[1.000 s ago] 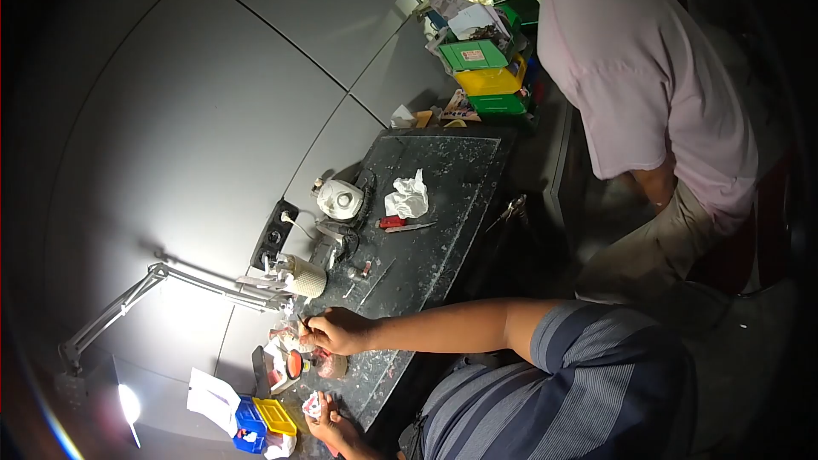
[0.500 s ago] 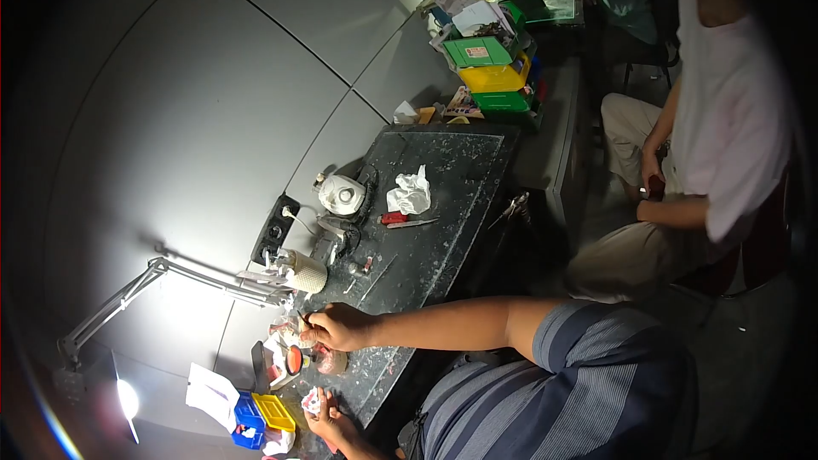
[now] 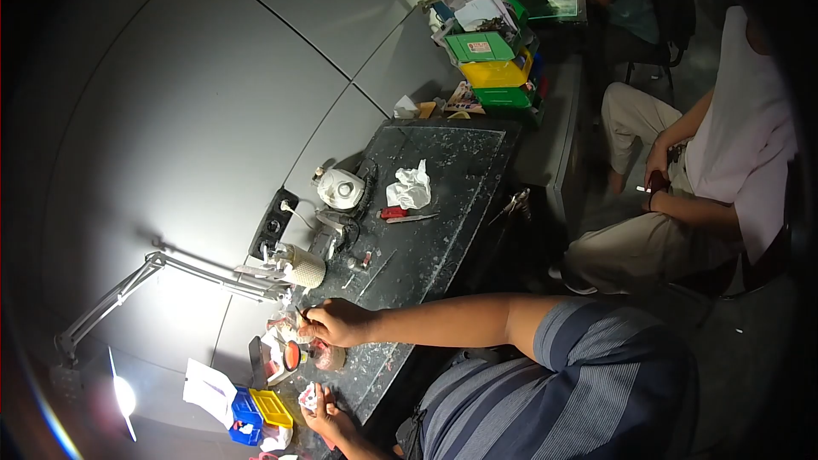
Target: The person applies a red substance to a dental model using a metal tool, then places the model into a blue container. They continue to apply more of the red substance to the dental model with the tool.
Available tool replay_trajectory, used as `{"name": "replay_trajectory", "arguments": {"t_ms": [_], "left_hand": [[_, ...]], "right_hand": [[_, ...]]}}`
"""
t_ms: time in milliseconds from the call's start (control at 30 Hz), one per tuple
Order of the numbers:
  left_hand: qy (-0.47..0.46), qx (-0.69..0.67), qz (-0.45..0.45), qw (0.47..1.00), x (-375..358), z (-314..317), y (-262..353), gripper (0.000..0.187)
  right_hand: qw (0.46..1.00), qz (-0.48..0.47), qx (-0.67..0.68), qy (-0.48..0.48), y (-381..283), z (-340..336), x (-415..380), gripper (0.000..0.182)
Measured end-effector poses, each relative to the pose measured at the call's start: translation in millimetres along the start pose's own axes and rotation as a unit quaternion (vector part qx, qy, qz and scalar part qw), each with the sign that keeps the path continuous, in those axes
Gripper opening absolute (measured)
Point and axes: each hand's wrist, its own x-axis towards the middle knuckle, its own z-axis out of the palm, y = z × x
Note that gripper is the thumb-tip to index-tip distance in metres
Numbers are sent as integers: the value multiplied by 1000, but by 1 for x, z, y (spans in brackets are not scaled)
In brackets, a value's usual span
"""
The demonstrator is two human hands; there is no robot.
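My right hand (image 3: 339,322) is closed around a thin dark-tipped hand tool (image 3: 300,313), most of which its fingers hide. It hovers over a reddish jar (image 3: 327,356) and a small round container with orange-red contents (image 3: 292,355). Nearer the lower edge, my left hand (image 3: 328,419) grips a small white and red piece (image 3: 308,396) that looks like a dental model. The two hands are apart, and the tool does not touch that piece.
On the dark worktable (image 3: 443,170) lie crumpled white paper (image 3: 411,185), a red-handled knife (image 3: 394,214) and a white device (image 3: 341,190). A lamp (image 3: 123,396), blue and yellow bins (image 3: 247,417) and stacked bins (image 3: 496,74) stand around. A seated person (image 3: 733,145) is at the right.
My right hand has shifted very slightly, still with the tool. My left hand keeps the piece at nearly the same spot. The seated person has leaned away to the right.
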Motion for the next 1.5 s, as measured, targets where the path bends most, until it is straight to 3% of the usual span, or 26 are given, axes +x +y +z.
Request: {"name": "replay_trajectory", "arguments": {"t_ms": [133,300,367,500,567,600,767,1200,1367,1433,1500], "left_hand": [[-3,-2,14,1000,-4,7,2,34],[50,-14,-5,999,-6,12,4,43],[79,-9,-17,997,-11,26,13,39],[79,-15,-35,996,-14,29,14,40],[41,27,-6,999,-12,25,9,40],[51,27,-26,998,-17,31,13,47],[18,-38,-3,999,-20,34,7,50],[3,-36,-40,999,-20,33,8,70],[17,-42,-4,999,-20,33,1,64],[29,-34,-6,999,-18,32,0,62],[16,7,-20,1000,-15,24,-1,67]], "right_hand": [[1000,-5,-18,0,-3,-3,0,27],[1000,-11,-15,-13,-9,-9,-1,24],[999,9,49,-1,-14,-12,1,20],[997,-33,66,30,-7,-6,3,19],[999,22,35,-9,-19,-15,4,22],[998,-13,55,11,-11,-8,3,13],[999,7,45,-14,-5,-7,1,12],[997,48,-20,-63,-18,-11,3,15],[999,5,-17,-48,-7,-7,2,10],[998,17,51,-19,16,1,-4,14],[999,14,23,-25,7,1,-5,21]]}}
